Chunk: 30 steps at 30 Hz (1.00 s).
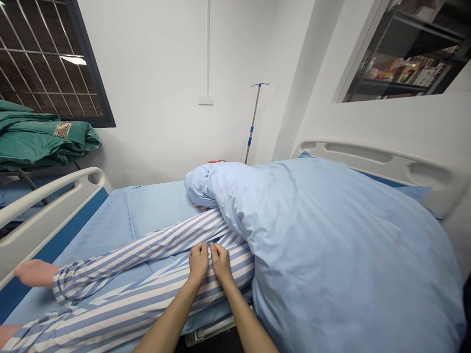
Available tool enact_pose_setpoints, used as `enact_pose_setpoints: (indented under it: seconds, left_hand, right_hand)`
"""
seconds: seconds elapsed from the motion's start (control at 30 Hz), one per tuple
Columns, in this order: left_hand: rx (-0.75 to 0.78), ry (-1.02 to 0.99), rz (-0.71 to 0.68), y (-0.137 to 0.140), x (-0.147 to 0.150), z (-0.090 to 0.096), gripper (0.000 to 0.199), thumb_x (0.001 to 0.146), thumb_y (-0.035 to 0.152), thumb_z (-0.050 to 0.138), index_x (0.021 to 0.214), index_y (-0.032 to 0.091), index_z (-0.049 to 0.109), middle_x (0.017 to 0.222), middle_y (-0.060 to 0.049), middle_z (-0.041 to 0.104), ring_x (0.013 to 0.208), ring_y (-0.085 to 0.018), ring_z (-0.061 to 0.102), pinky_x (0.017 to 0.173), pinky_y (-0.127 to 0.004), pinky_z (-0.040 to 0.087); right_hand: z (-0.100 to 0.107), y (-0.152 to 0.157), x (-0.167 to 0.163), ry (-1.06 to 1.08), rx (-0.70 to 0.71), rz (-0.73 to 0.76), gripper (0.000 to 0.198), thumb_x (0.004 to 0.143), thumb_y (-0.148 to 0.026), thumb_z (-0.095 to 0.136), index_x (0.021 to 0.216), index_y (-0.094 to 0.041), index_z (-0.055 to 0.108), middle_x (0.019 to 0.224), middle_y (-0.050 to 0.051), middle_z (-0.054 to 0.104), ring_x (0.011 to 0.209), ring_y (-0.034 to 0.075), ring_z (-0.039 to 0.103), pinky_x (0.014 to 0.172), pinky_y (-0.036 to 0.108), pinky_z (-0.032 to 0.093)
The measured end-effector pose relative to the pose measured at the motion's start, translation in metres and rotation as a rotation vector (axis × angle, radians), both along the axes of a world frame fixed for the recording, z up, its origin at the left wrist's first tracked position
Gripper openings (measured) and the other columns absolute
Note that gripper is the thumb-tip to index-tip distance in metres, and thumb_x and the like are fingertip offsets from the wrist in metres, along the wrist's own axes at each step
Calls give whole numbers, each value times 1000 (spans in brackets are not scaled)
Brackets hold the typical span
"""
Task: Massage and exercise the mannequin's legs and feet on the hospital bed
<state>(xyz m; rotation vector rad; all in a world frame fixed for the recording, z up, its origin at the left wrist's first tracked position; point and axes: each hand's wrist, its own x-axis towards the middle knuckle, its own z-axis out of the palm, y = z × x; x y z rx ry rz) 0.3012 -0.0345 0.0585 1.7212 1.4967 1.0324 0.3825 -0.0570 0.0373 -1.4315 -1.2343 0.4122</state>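
Above the striped trousers (147, 299), the left hand (199, 261) and the right hand (220, 261) are held side by side, both curled closed; whether cloth is caught in them cannot be told; to the right of the grip, the quilt (316, 220) is heaped toward the headboard (400, 164), apparently so that the trousers lie uncovered; two hands, one pair of trousers, one quilt and, beyond the grip, one drip pole (254, 115) are counted.

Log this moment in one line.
Left hand: curled | right hand: curled beside it | both: over striped trousers, grip unclear | quilt: to their right
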Motion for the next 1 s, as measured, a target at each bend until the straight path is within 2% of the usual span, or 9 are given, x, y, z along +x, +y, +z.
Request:
enact_pose_setpoints:
  seconds: [0.1,0.33,0.5,0.67,0.83,0.93,1.0]
  left_hand:
    - [23,-35,12,-1,11,-1,36,85,31,31,53,19,42,51,2,48,52,-10,43,52,-21,28]
    - [89,363,8,-10,17,-28,26,88,26,36,70,19,55,68,-3,59,64,-13,54,60,-23,31]
    - [88,456,-18,-11,16,-25,29,90,27,33,73,19,55,69,-3,61,66,-13,55,60,-24,30]
    - [86,439,-11,-12,14,-23,27,90,24,32,78,18,56,74,-3,63,69,-13,56,61,-24,30]
    - [12,377,50,-11,13,-27,28,90,26,33,82,19,58,77,-4,66,74,-15,58,62,-25,29]
    - [13,373,42,-12,14,-26,29,89,29,34,79,20,60,78,-4,67,75,-16,58,61,-25,27]
    - [14,393,45,-12,15,-24,31,90,29,32,77,20,59,77,-4,66,73,-16,58,60,-26,26]
  right_hand:
    - [0,1,1,62,12,13,39,86,-41,34,54,-18,41,51,-3,44,51,10,39,50,22,28]
    - [-6,0,1,72,12,6,35,84,-37,38,54,-19,34,49,-5,38,49,9,34,49,22,27]
    - [-7,0,1,37,5,1,35,84,-37,38,55,-19,34,49,-5,39,50,9,35,50,22,27]
    - [-10,3,0,33,-6,22,37,84,-39,37,53,-19,36,48,-5,39,49,9,35,49,21,27]
    - [9,7,11,-147,-99,90,40,85,-40,36,51,-19,38,48,-3,43,49,10,37,49,22,25]
    - [25,7,20,-276,-86,64,40,86,-39,35,53,-19,42,49,-3,46,49,9,37,50,23,24]
    - [27,6,25,-296,-68,48,40,87,-39,34,54,-18,43,50,-3,47,49,9,38,51,22,24]
